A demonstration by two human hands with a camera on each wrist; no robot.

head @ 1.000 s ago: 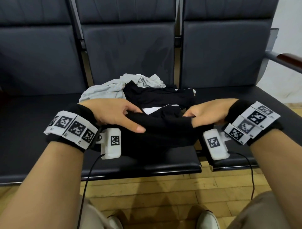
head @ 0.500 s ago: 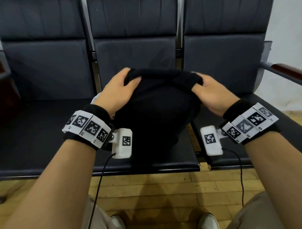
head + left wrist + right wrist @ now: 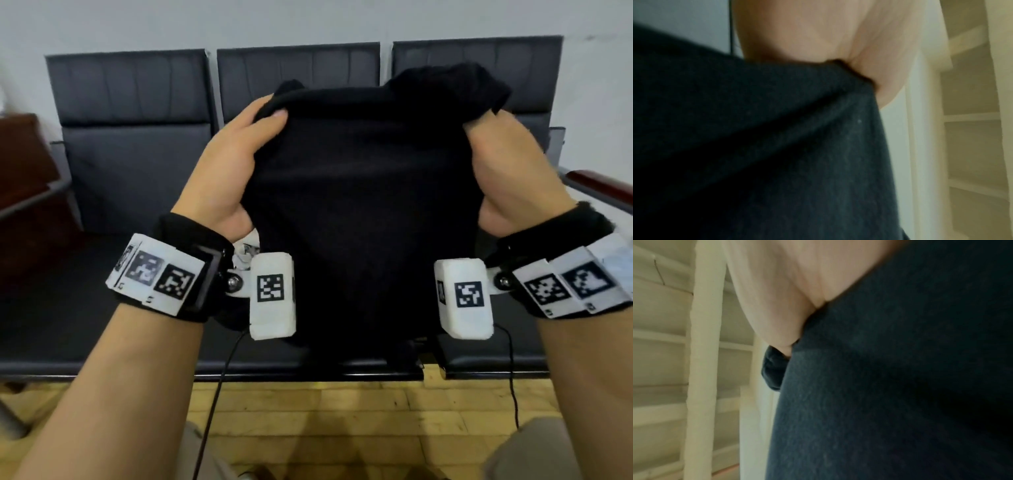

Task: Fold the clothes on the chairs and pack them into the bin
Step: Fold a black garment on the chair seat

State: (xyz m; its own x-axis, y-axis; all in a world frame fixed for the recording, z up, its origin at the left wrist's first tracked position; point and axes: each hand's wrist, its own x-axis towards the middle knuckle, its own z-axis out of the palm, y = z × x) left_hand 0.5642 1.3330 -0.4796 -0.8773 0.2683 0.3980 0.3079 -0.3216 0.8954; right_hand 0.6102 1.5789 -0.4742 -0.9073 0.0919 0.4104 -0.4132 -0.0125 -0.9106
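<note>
A black garment (image 3: 363,212) hangs in the air in front of the middle chair, held up by its top edge. My left hand (image 3: 236,161) grips the upper left corner, thumb on the near side. My right hand (image 3: 507,171) grips the upper right corner, where the cloth bunches above the fingers. The lower hem reaches down to the seat edge. In the left wrist view the dark cloth (image 3: 777,154) fills the frame under my palm (image 3: 828,32). The right wrist view shows the same cloth (image 3: 900,386). The other clothes on the seat are hidden behind it. No bin is in view.
A row of three dark padded chairs (image 3: 137,154) stands against a pale wall. A wooden armrest (image 3: 599,181) sticks out at the right end. Yellow wood flooring (image 3: 342,411) lies below the seats. Sensor cables hang from both wrists.
Both hands lifted the black garment from the pile on the seat up to chair-back height and moved apart, spreading its top edge. My view tilted upward.
</note>
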